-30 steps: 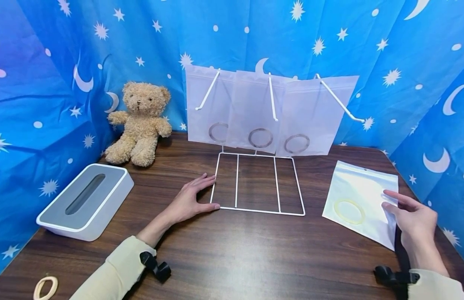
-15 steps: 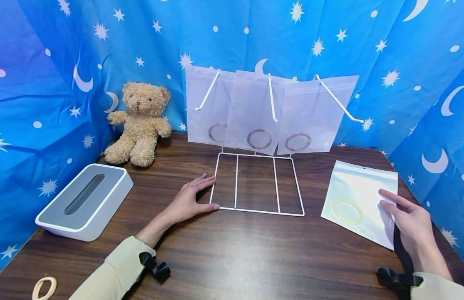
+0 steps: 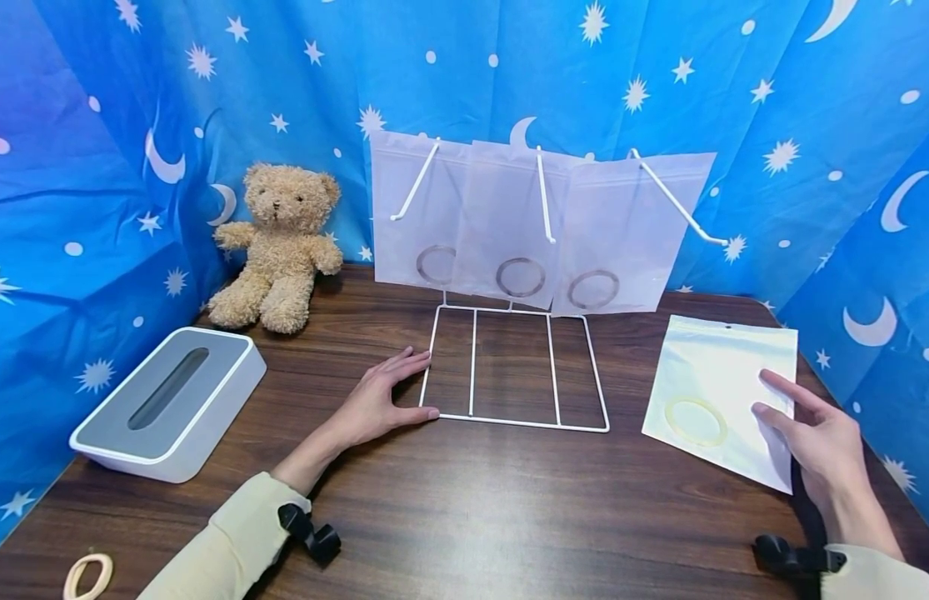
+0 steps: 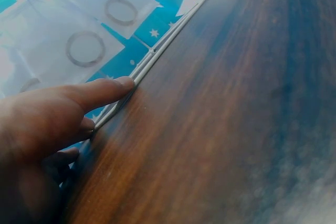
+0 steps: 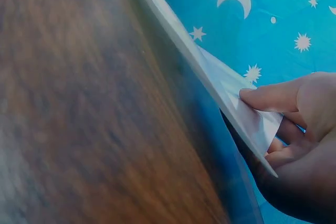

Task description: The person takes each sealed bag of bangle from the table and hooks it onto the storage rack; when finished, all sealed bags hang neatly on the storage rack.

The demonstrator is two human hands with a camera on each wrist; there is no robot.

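In the head view my left hand (image 3: 377, 387) rests at the left side of a white wire display rack (image 3: 509, 422), its fairly straight fingers and thumb touching the base frame. The left wrist view shows the thumb (image 4: 113, 92) lying on the front rod. Three whitish zip bags hang on the rack's prongs, each with a ring showing; one is the middle bag (image 3: 509, 208). At the right, my right hand (image 3: 820, 437) pinches the right edge of a flat white zip bag (image 3: 677, 358) marked by a pale yellow ring (image 3: 696, 422). Its thumb lies on top, other fingers beneath.
A teddy bear (image 3: 277, 250) sits at the back left. In front of it lies a grey-topped tissue box (image 3: 172, 400). A beige loop (image 3: 87, 575) is at the near left on the wooden table (image 3: 494, 517). Blue star-patterned cloth (image 3: 449, 67) encloses the back and sides.
My right hand has shifted slightly left along the flat bag, whose right edge has risen a little. The right hanging bag has swung slightly. My left hand has stayed in place.
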